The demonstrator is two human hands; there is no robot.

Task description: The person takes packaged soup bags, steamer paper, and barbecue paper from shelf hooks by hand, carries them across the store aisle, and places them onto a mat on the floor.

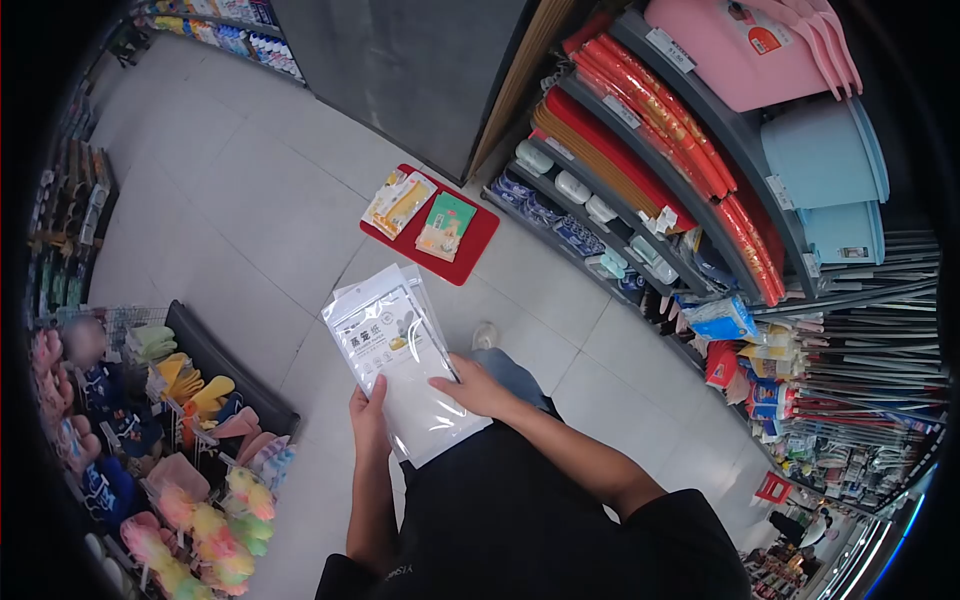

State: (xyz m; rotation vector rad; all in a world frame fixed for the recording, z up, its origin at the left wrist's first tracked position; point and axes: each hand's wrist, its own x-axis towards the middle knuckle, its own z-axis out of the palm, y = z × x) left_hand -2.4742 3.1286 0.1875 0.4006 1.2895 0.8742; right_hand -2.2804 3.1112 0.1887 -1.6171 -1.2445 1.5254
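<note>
A small stack of white and clear plastic packages [400, 350] with printed fronts is held before my body, above the floor. My left hand [369, 410] grips its left edge, thumb on top. On the right edge, my right hand [467, 388] holds the same stack, thumb over the front. Beyond the packages, a red mat [478, 250] lies on the floor. On it rest yellow-and-white packets [400, 205] at the left and green-and-tan packets [445, 228] at the right.
Curved shelves [640, 160] with red rolls and small goods stand at the right, below pink bins [750, 50] and blue bins [820, 160]. Gloves and colorful dusters [210, 520] hang at the lower left. A dark panel [400, 70] rises ahead.
</note>
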